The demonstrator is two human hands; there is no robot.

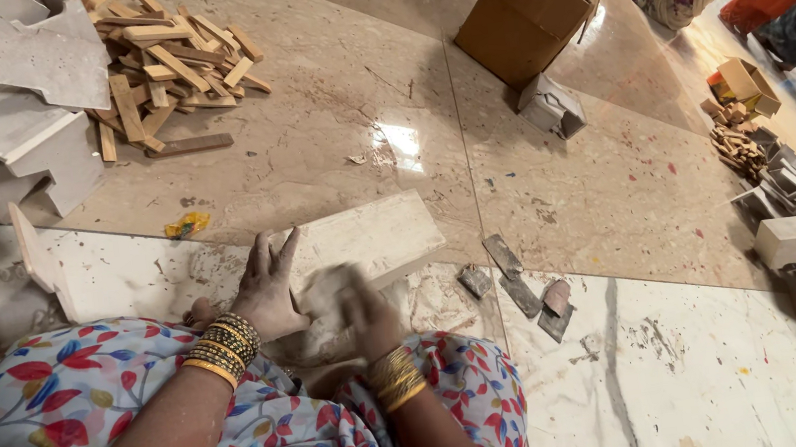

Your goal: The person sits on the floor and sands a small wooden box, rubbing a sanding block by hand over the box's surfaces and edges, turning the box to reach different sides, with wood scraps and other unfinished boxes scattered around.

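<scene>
Left hand (268,290) lies flat, fingers spread, on a pale stone slab (375,241); the right hand (360,308) is blurred over its near end, so its finger state can't be told. Well beyond the fingertips stands an open brown cardboard box (525,9), a small grey-white box (551,106) below it, all on glossy beige marble floor (605,200).

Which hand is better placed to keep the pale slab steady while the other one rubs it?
Probably the left hand: it lies flat, fingers spread, on the pale slab. The right hand is blurred over the slab's near end, so it seems busy rubbing.
</scene>
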